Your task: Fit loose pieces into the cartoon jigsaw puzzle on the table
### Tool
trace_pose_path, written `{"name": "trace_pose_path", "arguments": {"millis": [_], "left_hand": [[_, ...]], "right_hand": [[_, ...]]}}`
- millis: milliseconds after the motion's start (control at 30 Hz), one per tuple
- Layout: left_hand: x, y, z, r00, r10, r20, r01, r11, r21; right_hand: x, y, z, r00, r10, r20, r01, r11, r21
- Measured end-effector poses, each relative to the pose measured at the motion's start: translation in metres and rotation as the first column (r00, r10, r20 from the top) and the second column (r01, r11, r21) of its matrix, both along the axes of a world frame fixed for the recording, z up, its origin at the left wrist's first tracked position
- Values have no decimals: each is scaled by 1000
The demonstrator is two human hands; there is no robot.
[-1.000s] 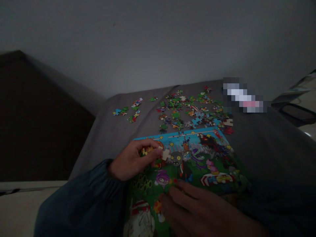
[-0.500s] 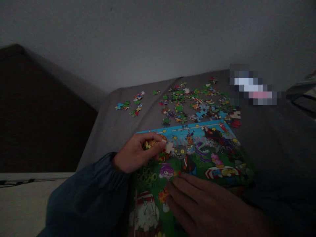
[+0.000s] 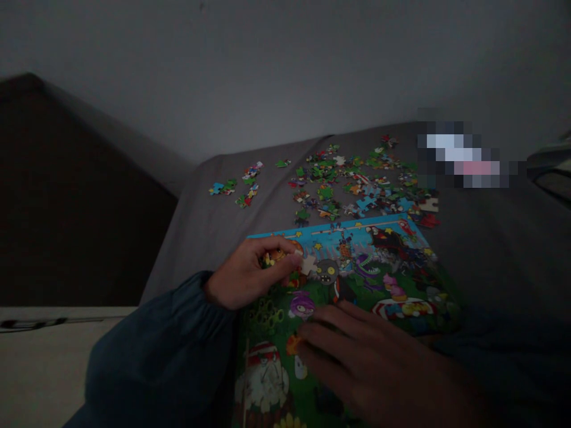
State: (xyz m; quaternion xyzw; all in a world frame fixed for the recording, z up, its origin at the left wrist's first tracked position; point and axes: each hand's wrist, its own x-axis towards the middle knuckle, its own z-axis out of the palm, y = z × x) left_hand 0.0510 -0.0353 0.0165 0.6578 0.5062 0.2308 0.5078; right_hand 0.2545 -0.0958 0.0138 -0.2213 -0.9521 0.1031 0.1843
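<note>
Between the thumb and fingers of my left hand [image 3: 256, 270] is a jigsaw piece [image 3: 308, 266], its pale side showing. The hand is over the upper left part of a colourful cartoon puzzle board [image 3: 307, 351], which has a blue top edge and green lower area. My right hand [image 3: 375, 356] is over the board's lower middle, palm down, fingers stretched out and slightly apart. It covers part of the printed picture, and I see nothing held in it. Whether its fingertips touch the board is hard to tell in the dim light.
Many loose jigsaw pieces [image 3: 325, 172] lie scattered on the grey cloth [image 3: 187, 238] behind the board, with a smaller group [image 3: 247, 184] to the left. A pale wall [image 3: 267, 77] rises behind. At the right back is a pixelated patch, and a pale surface [image 3: 44, 362] lies at lower left.
My right hand has shifted slightly up and left over the board, its fingers a little more bent. My left hand keeps hold of the jigsaw piece in nearly the same place.
</note>
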Motion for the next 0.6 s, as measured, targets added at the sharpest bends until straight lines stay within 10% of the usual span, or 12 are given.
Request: {"name": "trace_pose_path", "arguments": {"millis": [600], "left_hand": [[1,-2,2,997,23,-74,-25,999,-24]], "right_hand": [[3,-4,2,1000,25,9,-26,998,50]]}}
